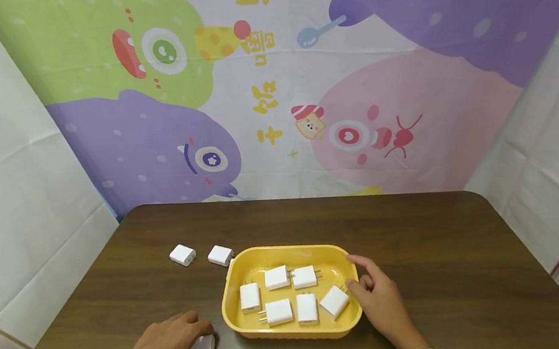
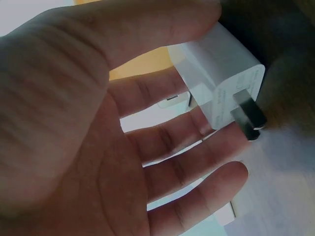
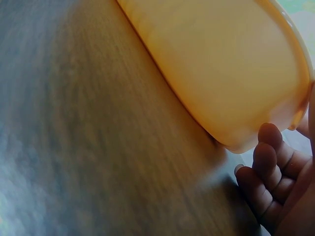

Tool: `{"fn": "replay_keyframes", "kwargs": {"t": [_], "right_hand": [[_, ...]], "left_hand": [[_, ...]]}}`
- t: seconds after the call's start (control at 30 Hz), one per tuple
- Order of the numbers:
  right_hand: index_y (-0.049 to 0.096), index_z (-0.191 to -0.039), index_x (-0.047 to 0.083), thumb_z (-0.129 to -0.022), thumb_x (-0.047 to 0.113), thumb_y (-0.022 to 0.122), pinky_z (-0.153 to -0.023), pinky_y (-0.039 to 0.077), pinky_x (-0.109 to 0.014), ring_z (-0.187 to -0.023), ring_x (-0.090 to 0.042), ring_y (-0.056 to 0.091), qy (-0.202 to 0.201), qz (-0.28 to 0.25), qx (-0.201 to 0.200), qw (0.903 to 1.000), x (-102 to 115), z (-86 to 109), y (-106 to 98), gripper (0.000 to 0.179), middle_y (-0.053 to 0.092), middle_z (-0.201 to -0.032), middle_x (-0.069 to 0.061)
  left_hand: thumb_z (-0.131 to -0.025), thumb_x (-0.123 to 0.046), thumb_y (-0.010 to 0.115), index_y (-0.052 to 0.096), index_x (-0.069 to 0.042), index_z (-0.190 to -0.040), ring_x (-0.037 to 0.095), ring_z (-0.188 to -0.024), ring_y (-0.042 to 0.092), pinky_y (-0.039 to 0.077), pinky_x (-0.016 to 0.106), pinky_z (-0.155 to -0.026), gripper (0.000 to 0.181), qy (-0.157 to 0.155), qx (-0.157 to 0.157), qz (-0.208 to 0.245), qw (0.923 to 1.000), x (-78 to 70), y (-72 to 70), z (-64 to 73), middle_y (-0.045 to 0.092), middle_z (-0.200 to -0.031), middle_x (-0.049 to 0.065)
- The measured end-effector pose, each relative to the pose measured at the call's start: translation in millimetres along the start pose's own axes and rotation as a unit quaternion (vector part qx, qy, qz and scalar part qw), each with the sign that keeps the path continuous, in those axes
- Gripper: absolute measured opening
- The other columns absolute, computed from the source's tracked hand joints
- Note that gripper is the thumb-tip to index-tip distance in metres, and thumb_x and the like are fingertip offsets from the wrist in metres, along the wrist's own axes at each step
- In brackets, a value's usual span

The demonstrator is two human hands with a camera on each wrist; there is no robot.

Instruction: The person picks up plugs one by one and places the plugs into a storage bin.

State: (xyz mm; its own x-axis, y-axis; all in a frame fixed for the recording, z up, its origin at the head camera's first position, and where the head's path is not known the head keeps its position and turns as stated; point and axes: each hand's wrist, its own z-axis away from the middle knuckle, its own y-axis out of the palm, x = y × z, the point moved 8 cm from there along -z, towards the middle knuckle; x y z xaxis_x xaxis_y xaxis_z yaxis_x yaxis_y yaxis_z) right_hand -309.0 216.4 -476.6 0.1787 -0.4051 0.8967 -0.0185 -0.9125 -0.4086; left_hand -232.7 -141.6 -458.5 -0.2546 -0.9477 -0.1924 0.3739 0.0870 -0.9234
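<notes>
Near the table's front edge, my left hand (image 1: 170, 339) holds a white charger plug (image 1: 203, 347) between thumb and fingers. In the left wrist view that charger plug (image 2: 221, 73) shows its two metal prongs pointing away from the palm. My right hand (image 1: 383, 297) grips the right end of a yellow plastic basket (image 1: 289, 333), index finger at the rim and thumb over it. The right wrist view shows curled fingers (image 3: 268, 157) against the basket's outer wall (image 3: 221, 73). Inside the basket lie several white charger plugs (image 1: 278, 312), prongs facing various ways.
Two more white chargers, one farther left (image 1: 183, 255) and one close to the basket (image 1: 221, 255), lie on the dark wooden table (image 1: 430, 239). A cartoon-printed cloth (image 1: 270, 168) hangs behind the table, and white panels (image 1: 22, 172) stand at both sides.
</notes>
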Motion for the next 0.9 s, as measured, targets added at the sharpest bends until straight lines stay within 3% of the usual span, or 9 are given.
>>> {"fn": "replay_keyframes", "kwargs": {"t": [0.17,0.3,0.43,0.67,0.9], "right_hand": [[0.060,-0.132,0.022,-0.091,0.011,0.069,-0.046,0.029,-0.023,-0.049,-0.008,0.036,0.002,0.000,0.001,1.0000,0,0.2,0,0.043,0.038,-0.061,0.003],[0.060,-0.132,0.023,-0.091,0.012,0.069,-0.046,0.030,-0.023,-0.049,-0.008,0.035,0.005,-0.001,0.003,1.0000,0,0.4,0,0.043,0.038,-0.061,0.003],[0.060,-0.132,0.023,-0.091,0.012,0.069,-0.047,0.030,-0.023,-0.049,-0.008,0.036,0.010,-0.001,0.004,0.9999,0,0.0,0,0.043,0.039,-0.061,0.003],[0.060,-0.133,0.022,-0.092,0.012,0.069,-0.046,0.030,-0.023,-0.049,-0.008,0.036,0.006,-0.002,0.007,1.0000,1,-0.4,0,0.043,0.039,-0.061,0.003],[0.060,-0.132,0.022,-0.091,0.012,0.069,-0.047,0.030,-0.023,-0.049,-0.008,0.035,-0.001,0.000,0.003,1.0000,1,-0.2,0,0.043,0.038,-0.061,0.003]], "left_hand": [[-0.074,-0.037,0.088,0.071,-0.024,-0.104,0.010,-0.067,0.052,0.050,0.038,-0.058,0.037,-0.010,-0.007,-0.013,0.9998,-0.1,-3.8,0.9,0.056,-0.083,-0.009],[-0.074,-0.039,0.086,0.069,-0.021,-0.101,0.013,-0.068,0.056,0.049,0.040,-0.057,0.037,-0.003,-0.059,-0.044,0.9973,-1.6,-12.5,4.1,0.061,-0.086,-0.007],[-0.074,-0.042,0.084,0.067,-0.020,-0.100,0.015,-0.068,0.058,0.047,0.040,-0.054,0.038,-0.010,-0.123,-0.070,0.9899,-2.4,-22.7,8.1,0.063,-0.086,-0.006],[-0.077,-0.046,0.079,0.066,-0.016,-0.102,0.020,-0.070,0.064,0.048,0.045,-0.054,0.041,-0.046,-0.183,-0.090,0.9779,-2.7,-34.5,12.7,0.065,-0.090,-0.001],[-0.080,-0.044,0.077,0.067,-0.014,-0.100,0.021,-0.065,0.062,0.047,0.042,-0.051,0.038,-0.054,-0.246,-0.094,0.9632,-6.5,-45.7,17.5,0.066,-0.089,0.001]]}}
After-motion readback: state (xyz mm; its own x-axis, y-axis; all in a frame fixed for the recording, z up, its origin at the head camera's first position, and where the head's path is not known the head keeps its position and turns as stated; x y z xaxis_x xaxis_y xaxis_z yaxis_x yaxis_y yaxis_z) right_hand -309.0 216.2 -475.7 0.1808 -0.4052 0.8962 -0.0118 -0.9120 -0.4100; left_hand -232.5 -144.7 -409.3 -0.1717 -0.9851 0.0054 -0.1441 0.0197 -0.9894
